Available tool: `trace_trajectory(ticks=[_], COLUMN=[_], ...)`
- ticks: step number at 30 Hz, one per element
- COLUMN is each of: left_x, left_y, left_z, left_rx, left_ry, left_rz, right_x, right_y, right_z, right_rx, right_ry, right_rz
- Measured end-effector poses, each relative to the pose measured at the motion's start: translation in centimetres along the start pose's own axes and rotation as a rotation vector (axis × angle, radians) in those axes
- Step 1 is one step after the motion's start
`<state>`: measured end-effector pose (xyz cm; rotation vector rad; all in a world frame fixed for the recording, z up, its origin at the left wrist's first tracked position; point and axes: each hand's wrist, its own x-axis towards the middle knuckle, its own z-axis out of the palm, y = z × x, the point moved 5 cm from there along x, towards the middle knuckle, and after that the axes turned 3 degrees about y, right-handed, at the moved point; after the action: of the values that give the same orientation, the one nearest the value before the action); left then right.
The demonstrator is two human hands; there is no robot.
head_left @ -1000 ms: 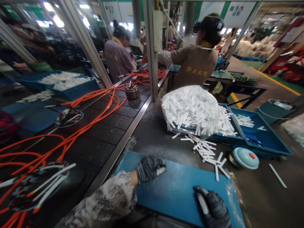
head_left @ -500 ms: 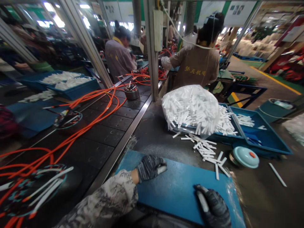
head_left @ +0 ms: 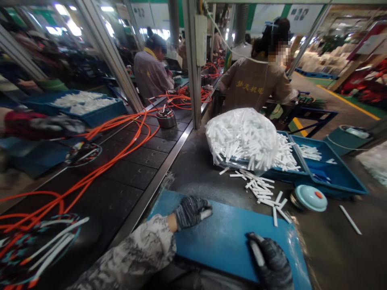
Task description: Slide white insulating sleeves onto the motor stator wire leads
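Note:
My left hand (head_left: 193,212), in a dark grey striped glove, rests on the blue work mat (head_left: 217,241) near its far left edge. Its fingers are curled together. A short white piece shows along its thumb side; whether it is a held tube or a thumb covering I cannot tell. My right hand (head_left: 272,257), gloved alike, lies closed at the mat's right side, with a similar white strip along its thumb side. Loose white tubes (head_left: 263,189) lie scattered beyond the mat, a few overlapping its far edge.
A clear bag of white tubes (head_left: 242,137) sits on a blue bin (head_left: 341,169). Beside it is a pale blue lidded pot (head_left: 311,198). Left runs a conveyor (head_left: 130,169) carrying wound motor stators (head_left: 39,241) with orange cables (head_left: 115,157). A metal post (head_left: 193,72) stands ahead.
My hands have hardly moved. At left, a co-worker's arm in a red sleeve has reached in toward the cables. The co-worker ahead has turned to the right. The view has shifted slightly.

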<state>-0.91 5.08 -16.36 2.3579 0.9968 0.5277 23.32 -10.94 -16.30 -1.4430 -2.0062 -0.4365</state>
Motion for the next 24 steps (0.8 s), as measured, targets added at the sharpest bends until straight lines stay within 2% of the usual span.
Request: trace_trajectory(ticks=[10, 20, 24], left_x=[-0.03, -0.13, -0.14], left_y=[-0.34, -0.41, -0.54], left_z=[0.17, 0.3, 0.4], left_rx=[-0.033, -0.018, -0.032], left_ry=[-0.026, -0.033, -0.028], left_rz=[-0.04, -0.059, -0.056], right_x=[0.03, -0.35, -0.32], right_y=[0.03, 0.48, 0.39], right_z=[-0.06, 0.37, 0.43], right_rx=[0.018, 0.061, 0.05], right_ry=[-0.025, 0.028, 0.011], right_rz=[0.015, 0.127, 0.092])
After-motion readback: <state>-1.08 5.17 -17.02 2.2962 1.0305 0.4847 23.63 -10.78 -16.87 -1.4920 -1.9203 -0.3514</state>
